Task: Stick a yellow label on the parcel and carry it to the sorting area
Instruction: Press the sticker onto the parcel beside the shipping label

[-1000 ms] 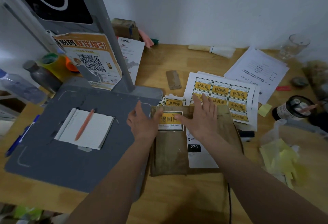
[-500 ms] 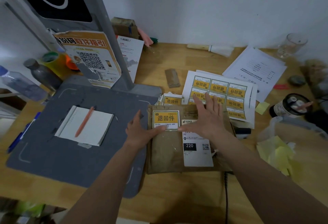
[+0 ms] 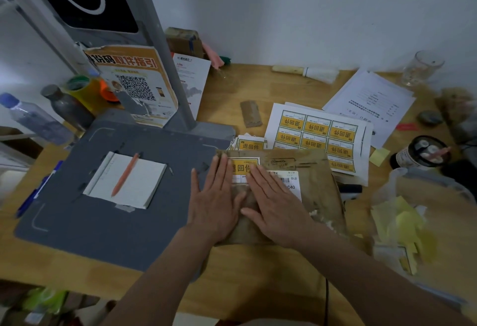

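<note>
Head view: brown parcel lies flat on the wooden surface, its left edge overlapping the grey mat, directly ahead of the person and under both hands. Yellow label sits at the parcel's far-left corner, just left of the white shipping label; it appears stuck down. Left hand flat, fingers extended and spread, palm on the parcel's left part, fingertips over the label's left edge. Right hand likewise flat and open, fingertips at the label's lower right, palm over the shipping label. Neither hand grips anything; both press down. Parcel's long axis reads roughly left to right, though the near edge is hidden by the forearms. Judgement: labelling is about finished, and lifting comes next. Both hands are equally near, lying inside the parcel's outline, so each must slide outward to its own side edge to grip. Sheet of spare labels lies partly beneath the far edge and may drag along.
</note>
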Available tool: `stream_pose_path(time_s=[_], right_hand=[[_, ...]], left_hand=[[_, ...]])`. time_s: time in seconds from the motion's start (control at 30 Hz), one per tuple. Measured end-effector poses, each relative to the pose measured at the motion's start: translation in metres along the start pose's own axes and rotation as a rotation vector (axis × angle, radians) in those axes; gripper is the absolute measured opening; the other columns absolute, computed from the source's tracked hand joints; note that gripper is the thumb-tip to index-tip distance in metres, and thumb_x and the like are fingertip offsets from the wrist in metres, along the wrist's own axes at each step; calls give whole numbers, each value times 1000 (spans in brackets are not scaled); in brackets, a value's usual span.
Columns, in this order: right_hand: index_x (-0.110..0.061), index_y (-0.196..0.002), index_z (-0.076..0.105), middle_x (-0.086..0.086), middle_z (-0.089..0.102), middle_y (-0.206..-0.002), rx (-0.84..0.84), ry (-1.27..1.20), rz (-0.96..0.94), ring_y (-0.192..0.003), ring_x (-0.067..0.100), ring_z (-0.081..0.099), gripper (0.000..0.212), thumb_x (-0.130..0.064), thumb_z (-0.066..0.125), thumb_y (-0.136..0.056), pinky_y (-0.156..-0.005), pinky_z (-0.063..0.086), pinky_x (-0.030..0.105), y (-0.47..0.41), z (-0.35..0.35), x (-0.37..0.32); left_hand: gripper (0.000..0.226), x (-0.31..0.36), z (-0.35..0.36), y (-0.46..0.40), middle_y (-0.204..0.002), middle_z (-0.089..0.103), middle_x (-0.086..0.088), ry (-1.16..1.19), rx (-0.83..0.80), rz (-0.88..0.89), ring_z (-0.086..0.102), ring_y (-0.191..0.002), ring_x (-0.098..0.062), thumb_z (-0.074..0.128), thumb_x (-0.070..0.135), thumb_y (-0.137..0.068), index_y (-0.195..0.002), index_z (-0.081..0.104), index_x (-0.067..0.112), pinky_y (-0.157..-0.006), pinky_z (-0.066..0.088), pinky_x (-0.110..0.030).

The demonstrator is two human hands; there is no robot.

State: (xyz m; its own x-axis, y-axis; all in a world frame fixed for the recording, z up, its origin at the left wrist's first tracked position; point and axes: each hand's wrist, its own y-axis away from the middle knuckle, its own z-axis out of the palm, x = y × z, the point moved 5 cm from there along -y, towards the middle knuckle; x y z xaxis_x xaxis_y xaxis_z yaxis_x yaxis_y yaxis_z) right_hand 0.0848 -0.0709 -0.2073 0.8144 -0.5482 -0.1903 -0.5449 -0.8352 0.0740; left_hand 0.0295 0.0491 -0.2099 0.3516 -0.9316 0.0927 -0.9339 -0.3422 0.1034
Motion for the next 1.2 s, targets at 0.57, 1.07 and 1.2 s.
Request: stream_pose_path(time_s=[0.57, 1.07, 1.2], right_hand=[[-21, -150, -6, -3, -14, -160, -106, -3, 44, -145, 16, -19, 88, -62, -16, -73, -118, -10, 37, -3, -16, 22], [-12, -132, 51, 7, 45, -141, 523, -583, 679, -134, 24, 35, 39, -27, 42, -97, -112, 29, 37, 45, -56, 85], [-6, -143, 31, 13, 46, -141, 264, -879, 1019, -124, 32, 48, 54, -30, 45, -96, -93, 42, 39, 64, -33, 112]], left_hand=[[83, 1, -4, -3, -161, -18, 3, -39, -60, -80, -22, -146, -28, -4, 67, -81, -151, -12, 23, -113, -10, -55], [51, -6, -36, 11, -151, 39, -8, 791, 262, -470, 33, -140, -27, 47, 31, -97, -143, 38, 14, -112, 27, -41], [57, -9, -16, 9, -127, 58, -18, 881, -39, -638, 54, -115, -34, 27, 48, -98, -123, 57, 6, -97, 41, -45]])
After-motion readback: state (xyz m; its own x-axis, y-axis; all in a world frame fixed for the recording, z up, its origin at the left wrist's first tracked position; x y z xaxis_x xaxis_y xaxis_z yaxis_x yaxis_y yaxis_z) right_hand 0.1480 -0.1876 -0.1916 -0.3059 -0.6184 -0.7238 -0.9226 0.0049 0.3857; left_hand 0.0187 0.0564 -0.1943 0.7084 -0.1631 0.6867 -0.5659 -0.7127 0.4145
